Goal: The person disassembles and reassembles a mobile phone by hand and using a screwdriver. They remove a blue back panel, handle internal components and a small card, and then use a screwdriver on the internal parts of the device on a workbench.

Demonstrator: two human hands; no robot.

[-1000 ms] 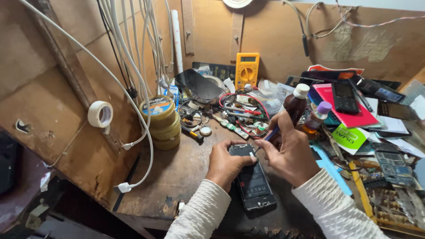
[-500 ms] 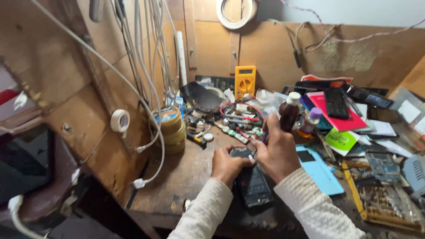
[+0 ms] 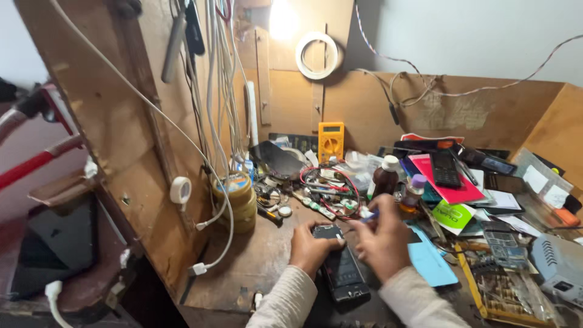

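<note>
**Two hands work on an opened phone amid a cluttered repair bench**

A dark mobile phone [image 3: 341,274] lies flat on the wooden worktop [image 3: 255,267], near its front edge, its long axis running away from the person. The left hand [image 3: 311,248] rests on the phone's upper left corner, fingers curled over its edge and pressing it down. The right hand [image 3: 382,240] hovers over the phone's upper right side, fingers bent and drawn together around a small blue-tipped tool [image 3: 368,215]; the view is blurred there, so the exact grip cannot be told. Both wrists wear pale knitted sleeves.

Just beyond the hands lies a tangle of red wire [image 3: 331,182] and small parts. A yellow multimeter [image 3: 331,141] leans upright against the back panel. To the left of the tangle stands a stack of round tins [image 3: 235,200], and a white cable [image 3: 209,243] hangs down the side panel beside it, ending in a plug near the worktop. A brown bottle with a white cap [image 3: 385,176] and a smaller bottle with a purple cap [image 3: 414,191] stand just right of the wires. A light blue sheet [image 3: 430,262] lies beside the right hand. Further right, a red folder [image 3: 452,182] carries a black keypad phone [image 3: 445,169]. A roll of white tape [image 3: 180,189] hangs on the left panel.
</note>
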